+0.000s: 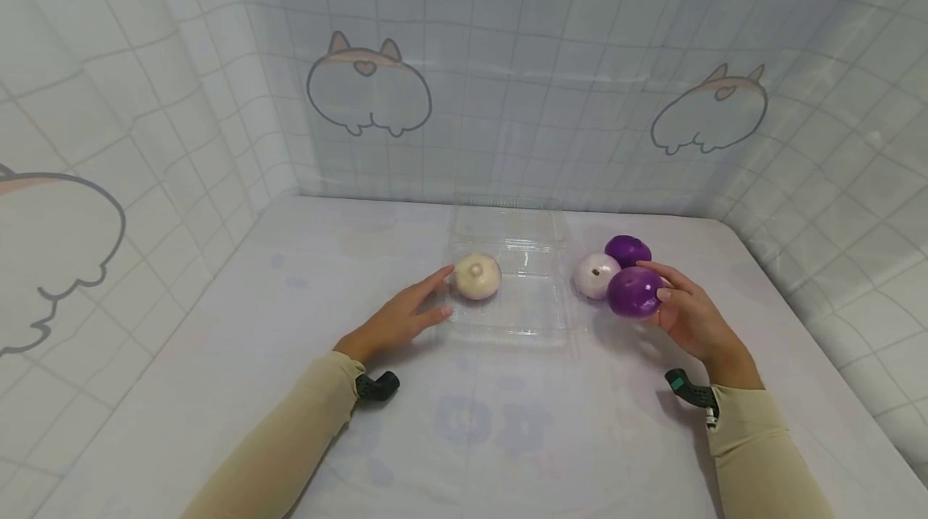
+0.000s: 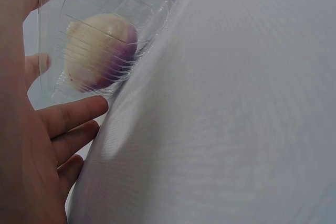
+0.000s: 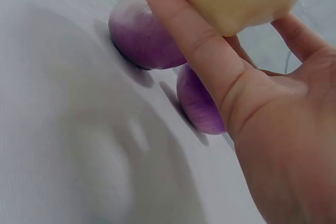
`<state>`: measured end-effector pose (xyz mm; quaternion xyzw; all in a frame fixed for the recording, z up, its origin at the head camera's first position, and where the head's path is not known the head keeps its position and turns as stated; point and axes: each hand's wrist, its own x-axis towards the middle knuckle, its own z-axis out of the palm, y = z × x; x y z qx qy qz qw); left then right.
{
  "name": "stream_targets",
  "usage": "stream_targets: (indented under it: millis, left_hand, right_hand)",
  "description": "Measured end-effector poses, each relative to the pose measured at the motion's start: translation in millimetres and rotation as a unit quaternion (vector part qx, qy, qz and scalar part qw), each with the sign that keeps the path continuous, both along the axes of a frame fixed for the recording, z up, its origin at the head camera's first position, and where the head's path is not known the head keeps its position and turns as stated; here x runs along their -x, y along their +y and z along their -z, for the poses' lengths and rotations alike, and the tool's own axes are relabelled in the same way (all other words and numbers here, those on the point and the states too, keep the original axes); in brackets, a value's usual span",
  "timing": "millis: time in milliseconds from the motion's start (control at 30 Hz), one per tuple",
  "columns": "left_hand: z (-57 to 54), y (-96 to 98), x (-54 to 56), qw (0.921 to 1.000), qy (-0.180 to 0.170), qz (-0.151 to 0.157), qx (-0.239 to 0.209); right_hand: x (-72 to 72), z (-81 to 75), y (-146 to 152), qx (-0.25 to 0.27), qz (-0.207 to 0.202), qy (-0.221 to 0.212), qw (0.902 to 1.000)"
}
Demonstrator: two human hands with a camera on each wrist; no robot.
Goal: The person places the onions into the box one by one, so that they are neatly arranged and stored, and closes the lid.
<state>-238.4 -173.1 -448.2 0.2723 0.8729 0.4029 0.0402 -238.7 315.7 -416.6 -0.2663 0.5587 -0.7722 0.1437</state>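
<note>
The right hand gripped a purple onion; the box lay leftward, nearer the left hand, which was spread, gripping nothing.

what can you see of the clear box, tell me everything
The box is see-through and looks like thin plastic, with ribbed walls. It sits open on the pale cloth, its lid laid back on the far side. Inside, toward the left, is one onion, pale with some purple. The left hand is at its left edge; whether it touches is hard to tell.
</note>
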Motion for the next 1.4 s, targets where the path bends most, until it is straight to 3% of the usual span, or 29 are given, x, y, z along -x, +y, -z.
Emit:
stream_targets:
  millis: [367,500,1033,1300,1400]
  left_hand:
    - [-1.8,1.4,-1.2,0.9999,-0.004,-0.008,0.005]
    - [-1.3,1.3,-2.2,0.9999,-0.005,-0.009,0.005]
    - [-1.6,1.7,-0.5,0.9999,-0.001,-0.010,0.003]
    - [-0.9,1.9,-0.3,0.9999,-0.006,-0.010,0.005]
    - [-0.1,1.5,-0.7,0.9999,-0.008,-0.013,0.007]
  right_hand:
    - [-0.9,0.4,-4,0.015,0.091,-0.009,0.9957]
    - [0.0,0.9,-7,0.033,0.106,-0.014,0.9937]
    - [3.0,-0.8,-13,0.049,0.104,-0.016,0.9933]
    - [2.6,-5.7,-19,0.084,0.041,-0.007,0.9956]
    - [1.3,-6.7,-23,0.083,0.056,-0.002,0.9950]
